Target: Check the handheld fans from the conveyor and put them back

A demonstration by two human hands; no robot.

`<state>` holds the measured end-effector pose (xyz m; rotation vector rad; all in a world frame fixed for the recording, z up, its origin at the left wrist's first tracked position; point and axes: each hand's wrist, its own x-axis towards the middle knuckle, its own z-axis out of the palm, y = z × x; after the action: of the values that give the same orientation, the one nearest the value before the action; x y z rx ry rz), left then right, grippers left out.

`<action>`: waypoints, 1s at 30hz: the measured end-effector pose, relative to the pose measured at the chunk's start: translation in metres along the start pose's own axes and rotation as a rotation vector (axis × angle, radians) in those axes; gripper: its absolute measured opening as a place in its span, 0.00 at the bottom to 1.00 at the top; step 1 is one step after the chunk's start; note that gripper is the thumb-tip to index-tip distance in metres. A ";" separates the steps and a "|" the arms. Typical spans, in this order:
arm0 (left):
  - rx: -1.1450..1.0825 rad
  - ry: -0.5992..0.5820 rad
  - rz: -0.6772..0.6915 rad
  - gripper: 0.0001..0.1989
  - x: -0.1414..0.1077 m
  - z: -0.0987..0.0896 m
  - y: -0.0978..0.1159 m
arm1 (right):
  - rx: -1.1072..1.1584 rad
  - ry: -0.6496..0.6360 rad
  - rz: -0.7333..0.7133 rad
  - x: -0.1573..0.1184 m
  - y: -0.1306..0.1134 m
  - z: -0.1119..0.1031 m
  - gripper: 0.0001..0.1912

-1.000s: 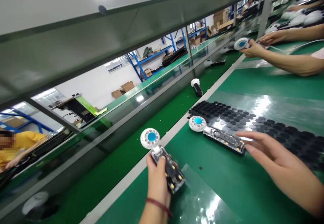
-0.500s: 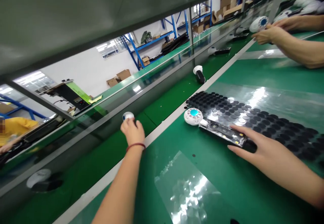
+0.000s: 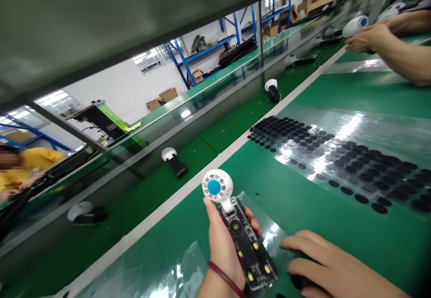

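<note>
My left hand (image 3: 224,248) is closed around a small handheld fan (image 3: 217,186) with a white round head, blue centre and black handle. The handle's front is uncovered, showing a circuit board with several yellow lights, and the device tilts up off the green table. To its right, my right hand (image 3: 330,262) reaches low over the table, its fingers parted and bent. Beneath those fingers lies a dark piece (image 3: 298,281), mostly hidden; I cannot make out its kind.
A clear sheet with rows of black discs (image 3: 353,163) lies to the right. Similar fans (image 3: 175,161) rest along the sunken green belt (image 3: 222,134) beyond the pale edge strip (image 3: 188,186). A co-worker's hands (image 3: 367,40) hold another fan at upper right. A grey panel (image 3: 134,15) overhangs.
My left hand has come back from a fan on the belt and now holds the uncovered one, which was in my right hand. My right hand has let go and moved nearer.
</note>
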<state>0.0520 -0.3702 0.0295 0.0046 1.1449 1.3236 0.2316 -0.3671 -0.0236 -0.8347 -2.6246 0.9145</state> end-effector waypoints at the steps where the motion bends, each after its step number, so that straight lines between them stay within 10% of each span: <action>1: 0.007 0.012 -0.027 0.36 0.002 -0.004 -0.005 | -0.014 -0.038 0.005 0.004 -0.004 -0.003 0.11; 12: 0.010 0.057 0.189 0.34 0.007 -0.011 -0.031 | 0.234 -0.253 0.207 0.025 -0.024 -0.029 0.13; 19: 0.033 0.105 0.185 0.31 0.006 -0.010 -0.033 | 0.658 -0.043 0.288 0.043 -0.027 -0.045 0.07; 30: 0.056 0.168 0.268 0.28 0.015 -0.017 -0.030 | 0.519 0.007 0.310 0.080 -0.042 -0.035 0.10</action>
<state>0.0608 -0.3784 -0.0062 0.0925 1.3593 1.5504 0.1624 -0.3304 0.0332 -1.0974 -2.1157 1.5741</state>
